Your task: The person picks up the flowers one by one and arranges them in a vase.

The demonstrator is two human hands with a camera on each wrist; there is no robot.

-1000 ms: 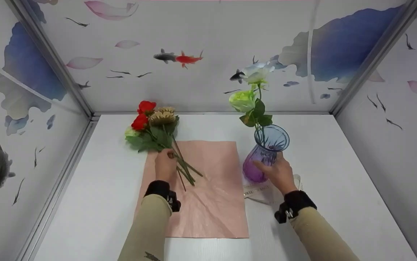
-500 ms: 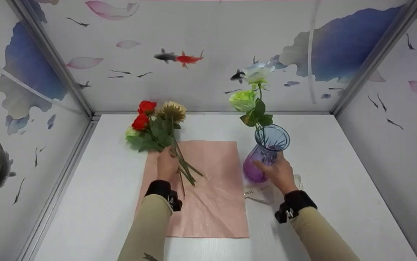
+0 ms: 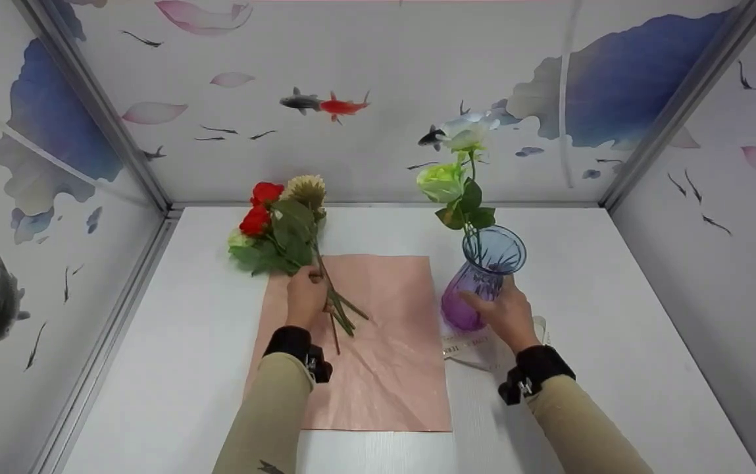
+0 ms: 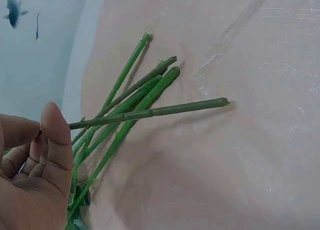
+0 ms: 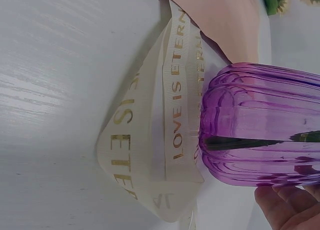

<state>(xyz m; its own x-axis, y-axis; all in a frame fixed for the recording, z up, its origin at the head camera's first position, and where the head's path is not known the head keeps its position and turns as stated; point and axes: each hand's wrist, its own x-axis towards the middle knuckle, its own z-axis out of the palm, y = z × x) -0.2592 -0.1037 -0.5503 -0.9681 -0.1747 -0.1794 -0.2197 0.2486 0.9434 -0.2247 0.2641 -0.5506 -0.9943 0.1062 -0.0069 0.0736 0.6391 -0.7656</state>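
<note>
Vase, purple below, blue above

We see a glossy, fluted vase of glass or clear plastic and a ribbed, cloth-like ribbon with metallic lettering. Our sheet looks like creased, faintly shiny paper or film on the smooth, wood-grained table; near the table's far edge, beige petals resemble matt cloth, stems smooth plastic.

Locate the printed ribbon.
In the head view, the ribbon lies on the table just right of the pink paper, by the base of the vase the right hand holds.
</note>
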